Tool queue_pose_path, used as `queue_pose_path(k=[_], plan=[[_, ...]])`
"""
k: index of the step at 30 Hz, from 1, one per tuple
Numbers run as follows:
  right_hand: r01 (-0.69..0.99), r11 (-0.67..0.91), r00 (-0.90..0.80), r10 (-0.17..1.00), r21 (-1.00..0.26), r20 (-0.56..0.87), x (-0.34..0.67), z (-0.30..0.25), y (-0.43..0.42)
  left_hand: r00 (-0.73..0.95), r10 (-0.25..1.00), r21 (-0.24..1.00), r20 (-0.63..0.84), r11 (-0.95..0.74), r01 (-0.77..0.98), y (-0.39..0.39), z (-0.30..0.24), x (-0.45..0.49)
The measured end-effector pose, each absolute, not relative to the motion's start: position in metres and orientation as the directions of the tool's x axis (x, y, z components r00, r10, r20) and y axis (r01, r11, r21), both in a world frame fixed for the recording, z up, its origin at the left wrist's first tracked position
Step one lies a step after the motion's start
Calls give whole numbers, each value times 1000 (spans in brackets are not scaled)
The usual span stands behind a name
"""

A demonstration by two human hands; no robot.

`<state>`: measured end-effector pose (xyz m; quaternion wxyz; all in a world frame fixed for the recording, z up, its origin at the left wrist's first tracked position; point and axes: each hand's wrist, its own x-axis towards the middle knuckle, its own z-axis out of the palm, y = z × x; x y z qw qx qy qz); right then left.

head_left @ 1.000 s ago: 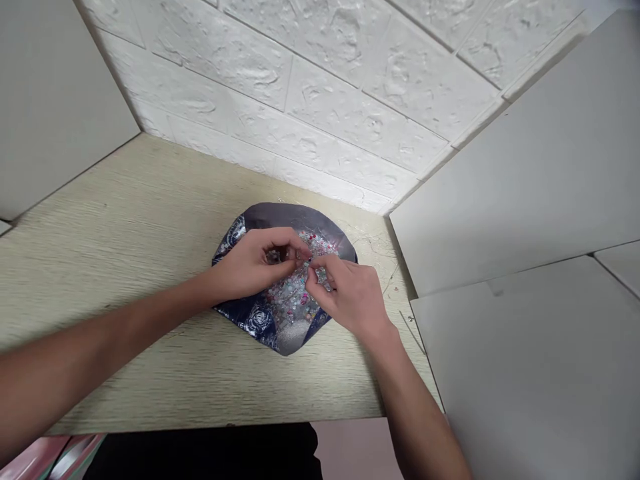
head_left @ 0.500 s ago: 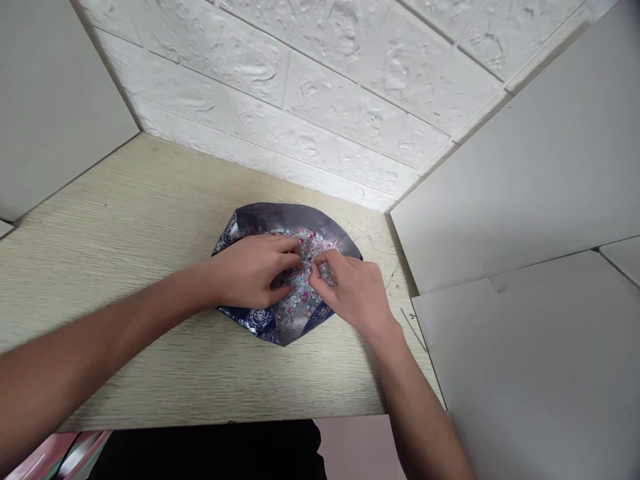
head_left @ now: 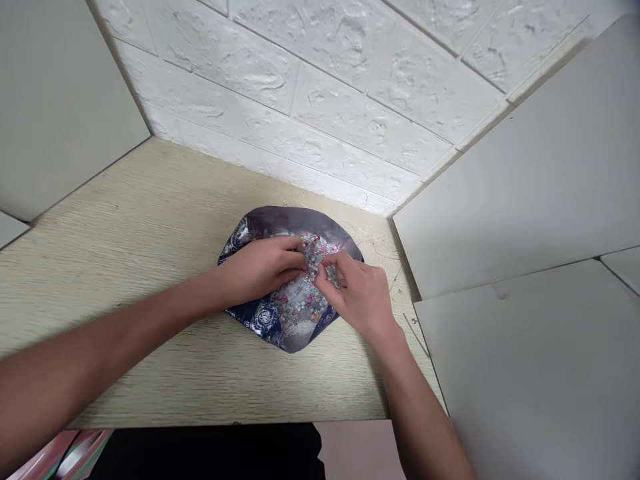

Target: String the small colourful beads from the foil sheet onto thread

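A dark blue sheet with silver rose print (head_left: pixel 260 319) lies curled up like a shallow dish on the wooden desk (head_left: pixel 150 220). A heap of tiny coloured beads and sequins (head_left: pixel 300 303) fills its middle. My left hand (head_left: pixel 263 267) rests on the heap with fingers curled and pinched at the tips. My right hand (head_left: pixel 357 297) meets it from the right, its fingers also pinched together over the beads. What either pinch holds is too small to make out.
A white brick-pattern wall (head_left: pixel 325 87) backs the desk. Grey panels stand at the left (head_left: pixel 55 100) and right (head_left: pixel 525 173), with another grey board (head_left: pixel 540 380) low at the right. Thin wires or threads lie on the desk by the right panel (head_left: pixel 407 320).
Both hands dipped down onto the bead heap and stayed close together; the fingertips shifted slightly among the beads. The view moved a little.
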<state>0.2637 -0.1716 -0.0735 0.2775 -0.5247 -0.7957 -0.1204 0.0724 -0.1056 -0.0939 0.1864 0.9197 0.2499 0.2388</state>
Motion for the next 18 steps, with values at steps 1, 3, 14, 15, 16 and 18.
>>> queue_pose_path(k=[1,3,14,15,16,18], plan=[[896,428,-284,754,-116,592,263,-73,-172,736,578,528,352,-772,354,-106,-93,73],[881,450,-261,721,-147,642,263,-72,-172,691,627,638,361,-706,308,-106,-89,73],[860,479,-204,638,-175,743,266,-72,-172,540,722,557,432,-685,470,-109,-91,77],[862,476,-201,636,-174,745,266,-72,-172,516,722,502,461,-692,519,-110,-91,77],[863,474,-199,634,-173,747,266,-72,-172,487,719,450,496,-692,564,-111,-91,77],[865,472,-197,631,-170,751,266,-72,-172,405,714,357,571,-661,660,-112,-90,76]])
